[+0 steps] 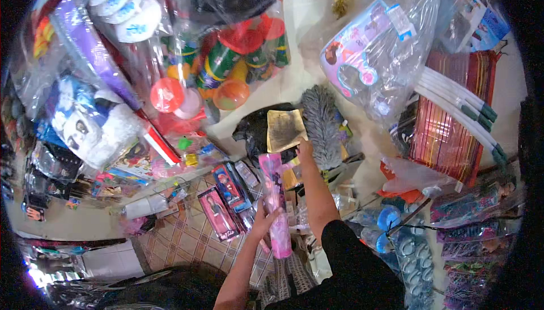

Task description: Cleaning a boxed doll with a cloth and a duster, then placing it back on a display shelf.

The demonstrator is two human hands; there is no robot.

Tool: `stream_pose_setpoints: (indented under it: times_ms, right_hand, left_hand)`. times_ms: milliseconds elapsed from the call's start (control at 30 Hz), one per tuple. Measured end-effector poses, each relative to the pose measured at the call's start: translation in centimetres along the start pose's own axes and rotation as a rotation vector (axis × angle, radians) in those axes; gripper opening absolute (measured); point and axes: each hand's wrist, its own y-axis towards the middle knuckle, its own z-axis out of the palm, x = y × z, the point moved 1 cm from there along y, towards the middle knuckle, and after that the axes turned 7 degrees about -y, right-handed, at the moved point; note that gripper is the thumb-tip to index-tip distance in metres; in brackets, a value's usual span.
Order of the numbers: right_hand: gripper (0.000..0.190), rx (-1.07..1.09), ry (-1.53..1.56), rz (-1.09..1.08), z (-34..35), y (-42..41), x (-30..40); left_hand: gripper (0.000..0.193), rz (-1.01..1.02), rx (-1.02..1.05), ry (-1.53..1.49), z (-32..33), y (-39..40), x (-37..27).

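My left hand [264,221] grips a long, narrow pink printed package [278,214] that stands out in front of my body. Farther forward, my right hand [303,146] has hold of the near right corner of a gold-coloured flat piece [285,129] with a darker middle; its material is unclear. Black plastic [250,131] lies behind and left of that piece. A grey fluffy duster [319,127] is just right of it. Two boxed dolls, one in a pink box [219,216] and one in a blue box [231,187], are left of the pink package.
Bagged red and green plastic items [238,51] hang at the upper left. A purple-blue toy package [357,51] hangs in clear plastic at the upper right. A striped woven mat [450,119] is at the right, with white rods across it. Tiled floor [170,242] shows lower left.
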Motion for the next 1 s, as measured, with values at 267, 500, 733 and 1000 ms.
stream_pose_setpoints:
  times_ms: [267,500,733,1000]
  right_hand:
    - [0.022,-0.085,0.054,-0.467,-2.9,-19.6,7.5]
    - [0.049,0.374,0.738,-0.419,-13.7,-43.6,-2.1]
    - [0.046,0.243,0.711,-0.413,-11.5,-55.0,-9.0]
    - [0.067,0.215,0.53,-0.591,-11.7,-70.7,-13.1]
  left_hand:
    - [0.067,0.104,-0.04,-0.06,-2.5,-7.6,-4.7]
    - [0.072,0.18,0.058,0.028,-6.1,-19.2,-6.1]
    - [0.074,0.16,0.437,0.019,-8.3,-27.8,-5.9]
    - [0.076,0.435,0.721,0.22,-7.0,-34.8,-5.0]
